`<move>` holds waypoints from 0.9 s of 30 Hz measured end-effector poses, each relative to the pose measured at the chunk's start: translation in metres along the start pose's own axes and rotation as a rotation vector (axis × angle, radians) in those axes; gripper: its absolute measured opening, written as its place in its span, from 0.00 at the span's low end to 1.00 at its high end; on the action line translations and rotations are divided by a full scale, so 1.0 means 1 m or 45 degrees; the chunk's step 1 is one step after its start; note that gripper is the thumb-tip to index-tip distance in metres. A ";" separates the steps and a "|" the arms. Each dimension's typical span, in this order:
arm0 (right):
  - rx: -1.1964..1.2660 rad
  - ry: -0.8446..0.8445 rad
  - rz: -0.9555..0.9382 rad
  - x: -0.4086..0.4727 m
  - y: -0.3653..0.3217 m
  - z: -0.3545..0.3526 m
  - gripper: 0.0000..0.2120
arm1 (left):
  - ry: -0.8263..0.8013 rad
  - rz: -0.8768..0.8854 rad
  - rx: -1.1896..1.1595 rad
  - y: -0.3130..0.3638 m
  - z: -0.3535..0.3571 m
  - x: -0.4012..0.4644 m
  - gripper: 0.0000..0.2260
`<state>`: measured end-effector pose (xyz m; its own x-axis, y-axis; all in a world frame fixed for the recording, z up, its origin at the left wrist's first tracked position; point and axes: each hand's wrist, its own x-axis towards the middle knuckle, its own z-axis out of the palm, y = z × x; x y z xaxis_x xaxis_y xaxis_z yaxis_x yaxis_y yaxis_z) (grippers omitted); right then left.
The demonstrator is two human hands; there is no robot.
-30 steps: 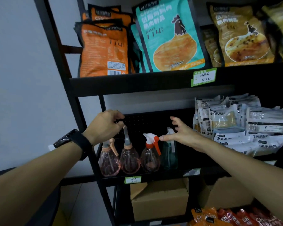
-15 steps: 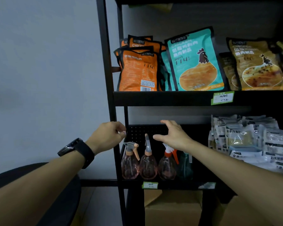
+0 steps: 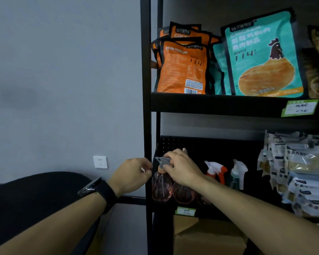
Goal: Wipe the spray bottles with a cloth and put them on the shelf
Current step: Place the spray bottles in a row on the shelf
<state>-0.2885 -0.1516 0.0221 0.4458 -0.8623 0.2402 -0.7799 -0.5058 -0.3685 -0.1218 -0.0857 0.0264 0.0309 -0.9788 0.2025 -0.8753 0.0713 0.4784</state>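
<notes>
Several spray bottles stand in a row on the lower shelf [image 3: 166, 208] of a black rack. My right hand [image 3: 182, 168] grips the grey spray head of the leftmost pink bottle [image 3: 161, 188]. A second pink bottle [image 3: 182, 195] is mostly hidden behind that hand. To the right stand a bottle with a white and orange head [image 3: 215, 168] and a dark green bottle with a white head [image 3: 238, 174]. My left hand [image 3: 132, 173], with a black watch on the wrist, is curled into a loose fist beside the rack's left post and holds nothing I can see. No cloth is in view.
Orange and teal snack bags [image 3: 180, 67] fill the shelf above. Pale packets [image 3: 298, 172] are piled at the right of the lower shelf. A cardboard box [image 3: 206, 236] sits below. A black round chair [image 3: 35, 199] and a wall socket [image 3: 99, 161] are at the left.
My right hand moved left from above the orange-headed bottle to the leftmost bottle and closed on its head. My left hand stayed curled by the post. The view shifted left and closer.
</notes>
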 end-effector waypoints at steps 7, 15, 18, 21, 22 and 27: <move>0.037 0.026 0.120 0.008 -0.001 0.011 0.13 | -0.053 -0.010 -0.027 -0.029 0.020 0.006 0.11; 0.145 0.005 0.179 0.009 -0.003 0.002 0.15 | -0.067 -0.034 -0.033 -0.036 0.027 0.008 0.11; 0.204 -0.006 0.210 0.017 0.003 0.008 0.14 | -0.050 -0.032 -0.050 -0.034 0.026 0.009 0.11; 0.227 -0.030 0.250 0.021 0.006 0.012 0.13 | -0.040 -0.024 -0.061 -0.034 0.025 0.011 0.12; 0.232 -0.034 0.260 0.022 0.006 0.013 0.12 | -0.041 -0.024 -0.066 -0.033 0.024 0.011 0.12; 0.199 -0.003 0.271 0.022 0.003 0.012 0.13 | -0.041 -0.023 -0.070 -0.033 0.021 0.010 0.11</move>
<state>-0.2760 -0.1724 0.0155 0.2805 -0.9496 0.1402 -0.7789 -0.3105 -0.5448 -0.1026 -0.1019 -0.0056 0.0300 -0.9856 0.1661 -0.8467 0.0633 0.5284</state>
